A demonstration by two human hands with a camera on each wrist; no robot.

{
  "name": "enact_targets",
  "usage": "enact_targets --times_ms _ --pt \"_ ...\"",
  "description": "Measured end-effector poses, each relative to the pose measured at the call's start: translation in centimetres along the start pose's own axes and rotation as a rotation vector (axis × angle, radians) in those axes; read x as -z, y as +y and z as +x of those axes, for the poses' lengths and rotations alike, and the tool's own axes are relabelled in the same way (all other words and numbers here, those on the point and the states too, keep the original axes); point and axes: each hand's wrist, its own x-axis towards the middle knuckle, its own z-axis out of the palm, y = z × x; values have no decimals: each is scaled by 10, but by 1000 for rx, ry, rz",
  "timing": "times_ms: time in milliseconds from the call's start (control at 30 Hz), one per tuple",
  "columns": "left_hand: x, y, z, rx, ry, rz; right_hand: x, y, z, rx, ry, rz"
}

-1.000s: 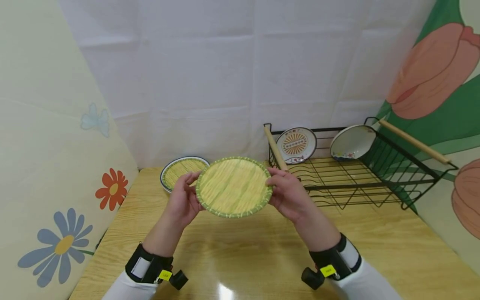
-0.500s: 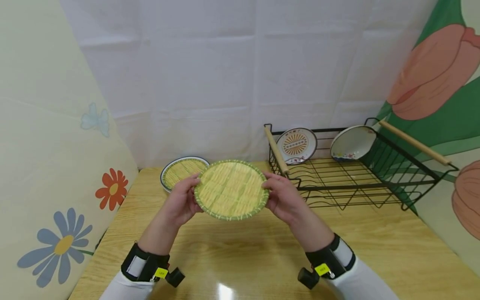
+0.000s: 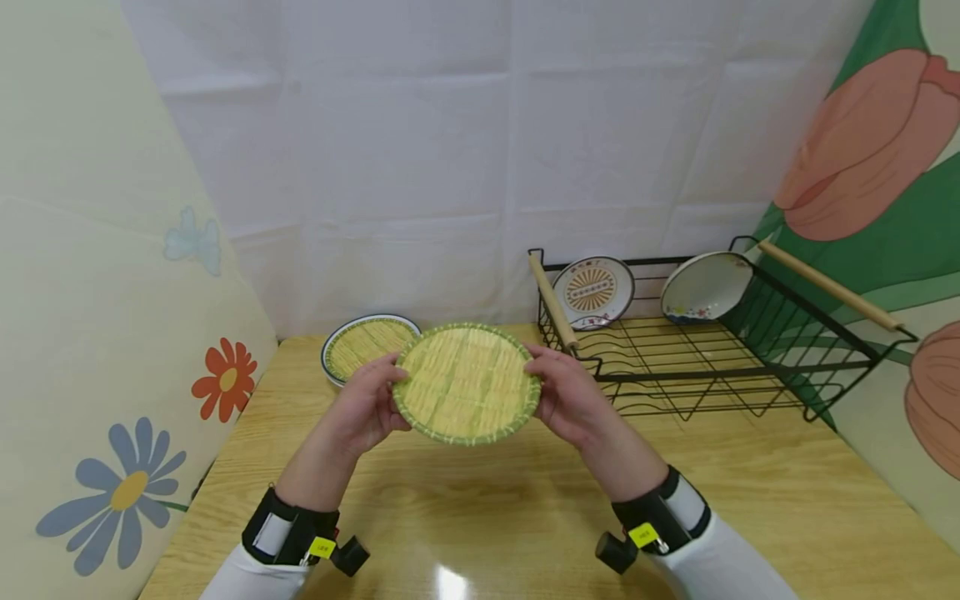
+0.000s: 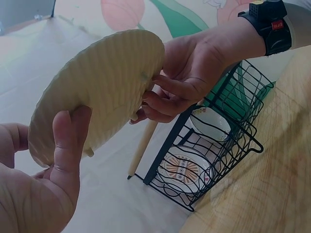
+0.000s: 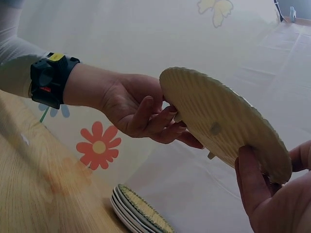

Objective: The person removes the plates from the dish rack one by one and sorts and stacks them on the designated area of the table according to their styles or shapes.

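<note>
Both hands hold a round woven tray (image 3: 467, 385) up over the table, tilted toward the head camera. It is yellow with pale green bands and a green stitched rim. My left hand (image 3: 366, 406) grips its left edge, thumb on the upper face and other fingers beneath. At the right edge, my right hand (image 3: 576, 398) pinches the rim the same way. The wrist views show the ribbed underside (image 4: 104, 82) with small feet. Behind my left hand, a similar tray (image 3: 360, 346) lies on blue-rimmed white plates (image 5: 121, 211), stacked on the table.
To the right stands a black wire dish rack (image 3: 675, 371) with wooden handles. A patterned plate (image 3: 592, 292) and a white bowl (image 3: 705, 287) lean inside it. White cloth (image 3: 390, 167) hangs behind the wooden table (image 3: 465, 517). Painted side walls flank it.
The held tray has moved slightly down toward me, and its tilt has shifted a little. Both hands moved with it, keeping their grip. The rack and stacked plates stay put.
</note>
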Motion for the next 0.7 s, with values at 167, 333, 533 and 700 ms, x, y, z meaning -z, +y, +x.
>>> enact_targets --times_ms 167,333,533,700 --pt "0 0 0 10 2 3 3 1 1 -1 0 5" --pt "0 0 1 20 14 21 4 2 2 4 -4 2" --pt "1 -3 2 16 9 16 4 2 3 -5 4 9" --pt "2 -5 5 16 22 19 5 3 6 -7 11 22"
